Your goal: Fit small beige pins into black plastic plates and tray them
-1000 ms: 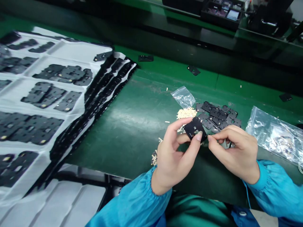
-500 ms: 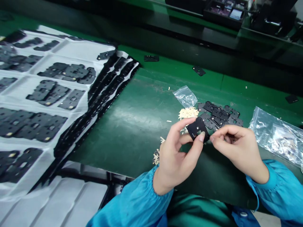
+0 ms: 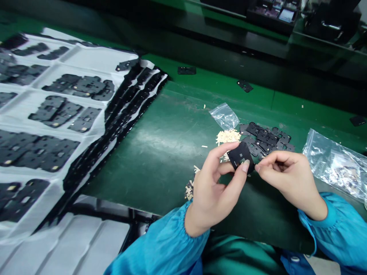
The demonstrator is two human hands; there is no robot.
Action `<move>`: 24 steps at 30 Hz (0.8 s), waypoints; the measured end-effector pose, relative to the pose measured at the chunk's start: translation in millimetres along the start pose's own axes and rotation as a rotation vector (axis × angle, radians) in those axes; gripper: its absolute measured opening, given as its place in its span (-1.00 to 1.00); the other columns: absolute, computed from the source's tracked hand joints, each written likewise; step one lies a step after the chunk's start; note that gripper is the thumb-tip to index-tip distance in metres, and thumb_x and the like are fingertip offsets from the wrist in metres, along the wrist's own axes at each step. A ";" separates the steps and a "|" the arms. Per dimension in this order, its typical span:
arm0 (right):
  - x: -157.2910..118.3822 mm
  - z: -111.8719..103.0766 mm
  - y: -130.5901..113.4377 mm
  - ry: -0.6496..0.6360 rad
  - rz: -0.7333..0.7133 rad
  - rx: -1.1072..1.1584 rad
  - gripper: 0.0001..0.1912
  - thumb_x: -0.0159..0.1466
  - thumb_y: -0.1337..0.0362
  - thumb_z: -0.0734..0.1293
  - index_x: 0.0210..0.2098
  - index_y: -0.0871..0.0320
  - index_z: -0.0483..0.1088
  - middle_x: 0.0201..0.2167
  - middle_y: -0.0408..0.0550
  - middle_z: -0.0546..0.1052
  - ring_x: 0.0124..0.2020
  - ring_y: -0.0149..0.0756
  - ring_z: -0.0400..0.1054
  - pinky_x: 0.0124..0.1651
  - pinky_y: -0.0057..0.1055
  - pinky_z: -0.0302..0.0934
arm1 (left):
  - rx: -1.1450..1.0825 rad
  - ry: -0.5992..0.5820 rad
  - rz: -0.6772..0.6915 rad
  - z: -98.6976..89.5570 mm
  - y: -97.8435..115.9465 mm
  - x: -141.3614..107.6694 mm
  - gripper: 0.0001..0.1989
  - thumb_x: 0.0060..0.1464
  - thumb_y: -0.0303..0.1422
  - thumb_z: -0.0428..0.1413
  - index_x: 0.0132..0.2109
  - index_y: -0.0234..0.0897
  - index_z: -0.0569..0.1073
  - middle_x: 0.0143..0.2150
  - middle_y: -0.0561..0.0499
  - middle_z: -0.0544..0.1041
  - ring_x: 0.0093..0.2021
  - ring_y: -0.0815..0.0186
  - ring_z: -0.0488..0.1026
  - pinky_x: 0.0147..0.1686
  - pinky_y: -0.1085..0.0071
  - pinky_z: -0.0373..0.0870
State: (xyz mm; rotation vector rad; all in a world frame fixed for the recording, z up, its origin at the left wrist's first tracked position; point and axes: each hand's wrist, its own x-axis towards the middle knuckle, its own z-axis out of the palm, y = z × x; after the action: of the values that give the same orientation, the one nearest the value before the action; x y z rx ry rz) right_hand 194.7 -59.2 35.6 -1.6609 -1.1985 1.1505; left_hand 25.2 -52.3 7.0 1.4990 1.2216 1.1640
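My left hand [image 3: 216,185] is closed on a thin black plate [image 3: 240,156] with small cut-outs, gripping it by its edges between thumb and fingers. Close against the plate's right side is my right hand [image 3: 286,177], thumb and forefinger pinched together. Whatever lies in that pinch is too small to make out. Just beyond the held plate lies a heap of similar black plates [image 3: 265,138]. A pile of small cream-coloured strips [image 3: 228,136] sits left of that heap, partly behind my left fingers.
A small clear bag [image 3: 225,116] lies behind the strips, and a larger clear bag [image 3: 338,164] at the right. Stacked white-lined trays [image 3: 86,57] with black plates fill the left. More scraps [image 3: 189,190] lie near my left wrist. Single black plates [image 3: 186,70] rest along the back.
The black plate tilts slightly in my left hand, and its cut-outs look darker. Both hands keep almost the same place; the view has shifted a little.
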 end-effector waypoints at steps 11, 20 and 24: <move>0.1 -0.5 0.7 0.003 -0.017 -0.004 -0.91 0.04 0.32 0.42 -0.55 0.17 0.58 -0.66 -0.16 0.46 -0.61 -0.46 0.17 -0.56 -0.50 0.03 | -0.058 -0.032 -0.055 -0.7 0.3 0.2 -0.58 0.22 -0.40 0.26 0.20 -0.16 0.42 -0.47 0.13 0.61 -0.58 0.35 0.51 -0.42 0.38 0.59; 1.3 -0.9 1.5 0.001 0.003 0.011 -0.90 0.04 0.29 0.44 -0.57 0.16 0.57 -0.66 -0.15 0.47 -0.62 -0.47 0.15 -0.58 -0.51 0.03 | -0.192 -0.060 -0.138 0.0 2.2 2.2 -0.62 0.26 -0.36 0.24 0.18 -0.19 0.40 -0.40 0.07 0.66 -0.42 0.25 0.67 -0.34 0.38 0.64; 1.6 -1.3 3.3 -0.003 0.018 0.012 -0.89 0.04 0.27 0.45 -0.57 0.15 0.57 -0.64 -0.14 0.50 -0.62 -0.45 0.17 -0.58 -0.49 0.05 | -0.226 -0.066 -0.193 -0.5 1.8 2.0 -0.59 0.25 -0.32 0.26 0.19 -0.18 0.40 -0.46 0.09 0.63 -0.43 0.22 0.68 -0.32 0.35 0.67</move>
State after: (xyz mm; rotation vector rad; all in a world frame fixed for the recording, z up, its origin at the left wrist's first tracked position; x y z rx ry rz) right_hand 197.1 -58.6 32.5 -1.6648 -1.1788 1.1687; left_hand 25.3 -50.6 9.1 1.2150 1.1228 1.0764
